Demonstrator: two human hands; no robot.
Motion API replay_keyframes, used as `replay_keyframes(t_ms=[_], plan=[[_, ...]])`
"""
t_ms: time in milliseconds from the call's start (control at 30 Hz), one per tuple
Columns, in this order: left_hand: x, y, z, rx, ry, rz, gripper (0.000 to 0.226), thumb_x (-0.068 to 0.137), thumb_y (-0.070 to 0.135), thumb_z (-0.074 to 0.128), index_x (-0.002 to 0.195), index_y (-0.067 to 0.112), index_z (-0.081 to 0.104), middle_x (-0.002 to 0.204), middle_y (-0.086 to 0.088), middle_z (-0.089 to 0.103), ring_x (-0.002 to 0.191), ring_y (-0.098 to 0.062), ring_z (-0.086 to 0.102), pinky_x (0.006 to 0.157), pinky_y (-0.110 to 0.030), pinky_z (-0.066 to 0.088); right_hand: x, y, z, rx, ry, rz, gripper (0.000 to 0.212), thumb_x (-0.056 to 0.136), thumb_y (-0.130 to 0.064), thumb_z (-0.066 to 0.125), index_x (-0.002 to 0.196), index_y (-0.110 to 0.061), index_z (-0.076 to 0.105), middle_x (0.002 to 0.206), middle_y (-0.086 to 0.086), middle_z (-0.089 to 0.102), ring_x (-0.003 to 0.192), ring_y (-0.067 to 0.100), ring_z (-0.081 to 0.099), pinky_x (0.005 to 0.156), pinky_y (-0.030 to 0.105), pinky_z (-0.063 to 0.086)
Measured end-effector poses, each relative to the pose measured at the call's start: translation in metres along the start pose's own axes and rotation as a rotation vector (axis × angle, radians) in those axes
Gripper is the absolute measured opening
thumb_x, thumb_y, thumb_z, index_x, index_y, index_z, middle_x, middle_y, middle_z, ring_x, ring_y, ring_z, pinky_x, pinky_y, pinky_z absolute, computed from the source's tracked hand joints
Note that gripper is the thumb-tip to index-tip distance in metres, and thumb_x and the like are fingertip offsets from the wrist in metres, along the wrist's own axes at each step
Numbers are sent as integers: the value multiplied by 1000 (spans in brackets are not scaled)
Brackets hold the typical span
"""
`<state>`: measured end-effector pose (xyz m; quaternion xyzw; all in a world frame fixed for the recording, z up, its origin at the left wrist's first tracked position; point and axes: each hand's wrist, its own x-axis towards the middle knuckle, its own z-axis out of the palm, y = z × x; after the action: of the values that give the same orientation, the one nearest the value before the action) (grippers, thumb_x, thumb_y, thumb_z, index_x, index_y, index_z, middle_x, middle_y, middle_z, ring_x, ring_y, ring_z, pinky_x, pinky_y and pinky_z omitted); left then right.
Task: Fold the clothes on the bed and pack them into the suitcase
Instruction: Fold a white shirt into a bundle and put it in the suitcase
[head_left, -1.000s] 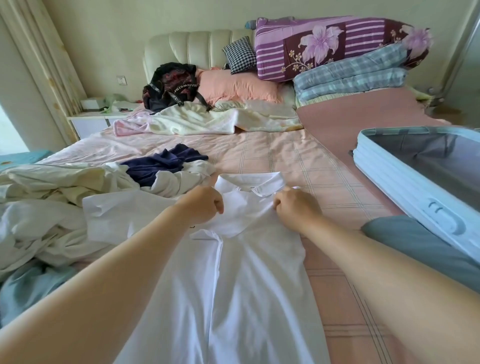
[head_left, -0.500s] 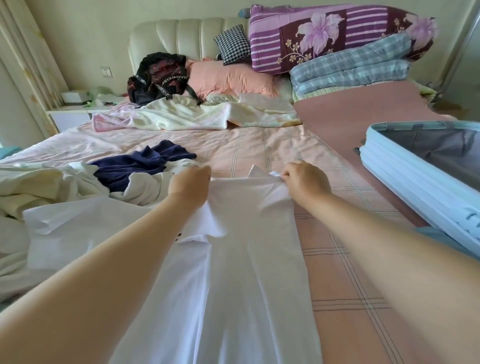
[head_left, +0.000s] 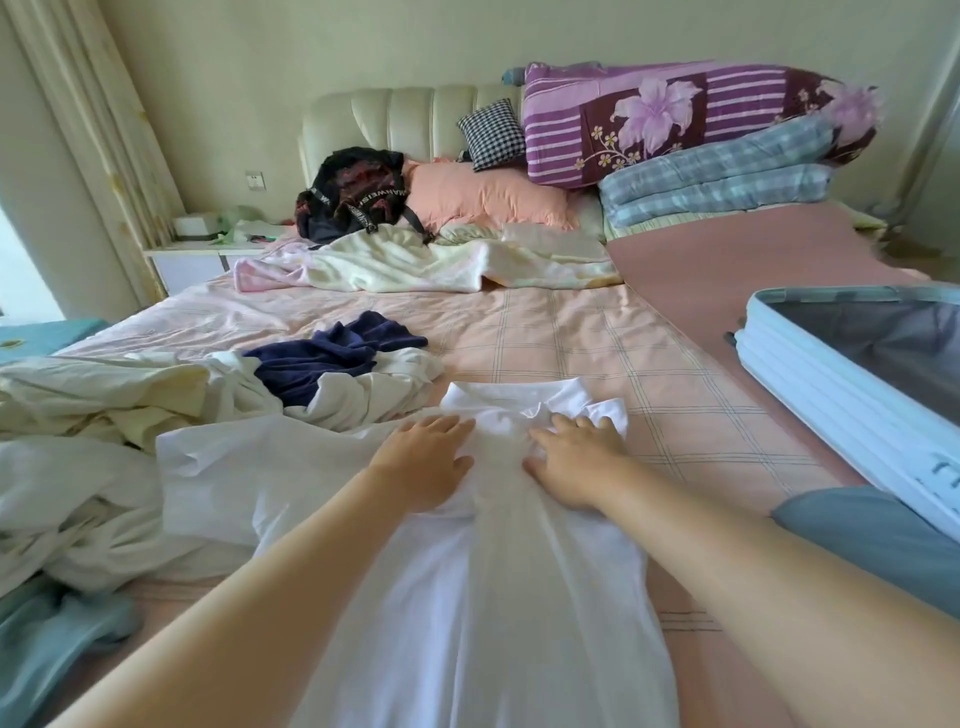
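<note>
Head view: white shirt (head_left: 483, 597) lies flat on the bed (head_left: 597, 353), collar at the far end, one sleeve spread to the left.
Left hand (head_left: 423, 465): palm down on the shirt just below the collar, fingers straight and close together.
Right hand (head_left: 574, 462): flat on the shirt beside the left, fingers straight, slightly spread.
Suitcase (head_left: 831, 395): open at the bed's right side, apart from the shirt.
Other clothes: navy garment (head_left: 332, 358) on a pale heap (head_left: 104, 405) to the left.
</note>
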<state>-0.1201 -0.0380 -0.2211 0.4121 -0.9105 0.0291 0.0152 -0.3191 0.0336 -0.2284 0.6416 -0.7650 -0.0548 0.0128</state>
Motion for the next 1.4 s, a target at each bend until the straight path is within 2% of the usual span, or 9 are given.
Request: replay_keyframes(t_ms=[200, 500, 667, 833, 967, 1100, 1233, 1333, 1400], plan=[[-61, -70, -49, 92, 290, -197, 48, 86, 6, 45, 131, 21, 48, 129, -1, 50, 120, -23, 41, 103, -33, 31, -15, -85, -50, 179, 186, -189, 41, 101, -38, 42, 138, -24, 51, 145, 5, 45, 131, 28, 43, 109, 42, 31], [-137, -169, -72, 190, 47, -489, 49, 89, 54, 51, 131, 29, 58, 126, 0, 63, 120, -22, 54, 102, -35, 36, -10, -237, -87, 553, 193, -375, 52, 97, -17, 44, 148, -27, 38, 146, 3, 43, 120, 32, 55, 92, 42, 48], [-137, -165, -88, -307, 232, -442, 23, 98, 27, 49, 114, 16, 62, 107, -9, 66, 94, -28, 61, 77, -33, 48, -5, -252, -89, 653, 247, -323, 57, 91, -24, 55, 144, -36, 38, 126, 4, 41, 99, 29, 57, 77, 36, 47], [-111, -118, -128, -1055, 297, -443, 9, 90, 17, 63, 83, 16, 68, 75, -10, 65, 59, -20, 62, 52, -27, 51, -10, -207, -103, 1096, 379, -220, 15, 95, -34, 58, 90, -34, 72, 70, -16, 64, 76, 8, 61, 72, 31, 45], [-86, -71, -137, -1562, 178, -297, 10, 98, 16, 59, 109, 15, 57, 83, -6, 72, 64, -16, 65, 63, -29, 51, -20, -128, -108, 1353, 347, 56, 27, 94, -14, 54, 73, -22, 69, 68, -3, 65, 47, 15, 54, 53, 29, 44], [-58, -50, -110, -1051, 267, -400, 28, 93, 22, 64, 120, 20, 63, 110, -3, 70, 89, -15, 66, 70, -24, 49, -34, -44, -76, 1470, 146, 439, 21, 92, -18, 54, 100, -10, 72, 83, 7, 75, 54, 24, 68, 51, 29, 52], [-51, -24, -61, -648, -147, -268, 42, 90, 39, 65, 127, 21, 64, 117, 9, 62, 100, -19, 64, 81, -29, 52, -42, -9, -48, 1511, 61, 644, 36, 88, -34, 50, 115, -13, 59, 89, 16, 74, 53, 30, 68, 48, 31, 51], [-55, -3, -38, -482, -237, -199, 29, 87, 43, 63, 114, 35, 68, 122, 8, 54, 119, -15, 48, 106, -36, 42, -48, -11, -44, 1239, 50, 626, 55, 80, -64, 50, 113, -20, 56, 104, 12, 72, 68, 27, 68, 60, 31, 51], [-53, 6, -32, -420, -136, -139, 21, 85, 43, 67, 105, 41, 68, 122, 11, 49, 122, -12, 37, 108, -33, 33, -47, -16, -37, 849, 86, 473, 56, 81, -58, 55, 130, -30, 50, 130, 7, 56, 106, 27, 62, 82, 34, 50]])
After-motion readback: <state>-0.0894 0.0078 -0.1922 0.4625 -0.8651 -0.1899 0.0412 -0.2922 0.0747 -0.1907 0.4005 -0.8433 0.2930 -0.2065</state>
